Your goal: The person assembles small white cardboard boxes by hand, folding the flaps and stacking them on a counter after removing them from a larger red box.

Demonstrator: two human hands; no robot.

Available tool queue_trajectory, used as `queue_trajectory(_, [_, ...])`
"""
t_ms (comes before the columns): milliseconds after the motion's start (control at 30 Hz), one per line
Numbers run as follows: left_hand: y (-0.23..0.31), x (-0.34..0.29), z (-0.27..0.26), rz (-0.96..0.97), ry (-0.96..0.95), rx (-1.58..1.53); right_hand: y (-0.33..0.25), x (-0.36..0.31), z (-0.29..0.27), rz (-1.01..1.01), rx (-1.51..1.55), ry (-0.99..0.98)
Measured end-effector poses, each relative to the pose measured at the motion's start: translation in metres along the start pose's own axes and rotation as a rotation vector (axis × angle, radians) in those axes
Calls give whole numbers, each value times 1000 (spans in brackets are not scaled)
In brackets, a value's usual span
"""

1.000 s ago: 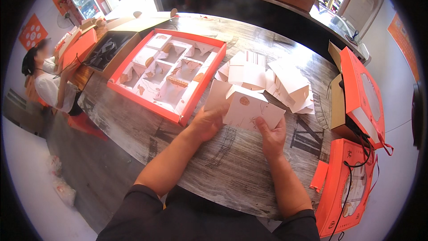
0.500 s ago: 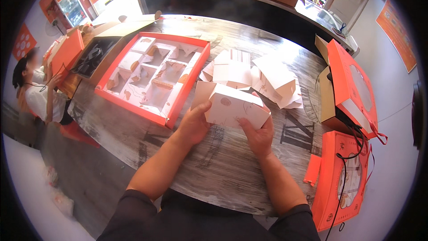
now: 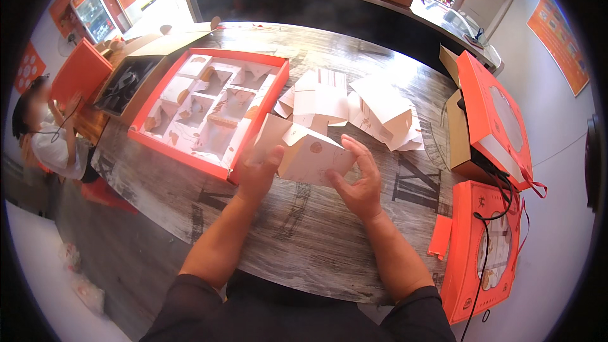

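Note:
A small white folded carton [image 3: 315, 157] printed with brown drawings is held up over the table in front of me. My left hand [image 3: 258, 174] grips its left side, the thumb in front and the fingers partly hidden behind a raised flap. At the carton's right end, my right hand [image 3: 360, 180] is open, with fingers stretched and apart and the thumb close to the lower corner; whether the thumb touches is hard to tell. Just beyond are more white folded cartons [image 3: 322, 96] and loose flaps [image 3: 387, 114]. To the left lies a shallow orange box [image 3: 231, 174] with white dividers.
An orange gift box with a window [image 3: 497, 114] leans on a brown carton at right, above another orange windowed box [image 3: 462, 259] with a black cable [image 3: 486, 234] across it. An orange strip [image 3: 440, 237] lies nearby. Another person [image 3: 54, 142] stands at left holding an orange box lid [image 3: 81, 75].
The carton has shifted left and tilted. My right hand has loosened from it, its fingers spreading apart. At left, the other person's orange lid has risen and turned.

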State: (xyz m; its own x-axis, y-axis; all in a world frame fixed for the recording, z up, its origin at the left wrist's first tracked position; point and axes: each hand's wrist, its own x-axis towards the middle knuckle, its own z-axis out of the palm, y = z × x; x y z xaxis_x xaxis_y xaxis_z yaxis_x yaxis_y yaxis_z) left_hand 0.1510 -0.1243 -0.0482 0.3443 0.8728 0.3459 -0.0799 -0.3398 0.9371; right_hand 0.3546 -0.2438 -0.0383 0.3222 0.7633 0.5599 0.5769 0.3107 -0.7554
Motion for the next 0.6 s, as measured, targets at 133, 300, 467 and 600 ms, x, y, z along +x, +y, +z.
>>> queue_trajectory(133, [16,7,-7,96,-57,58,0,-1,-5,-103,-206,-76])
queue_trajectory(300, [16,6,-7,50,-169,-61,-6,-2,0,25,34,-15])
queue_trajectory(467, [16,9,-21,4,-276,-147,-7,-2,-1,154,235,-142])
queue_trajectory(600, [-14,11,-26,-78,-236,-323,15,-13,0,342,547,-214])
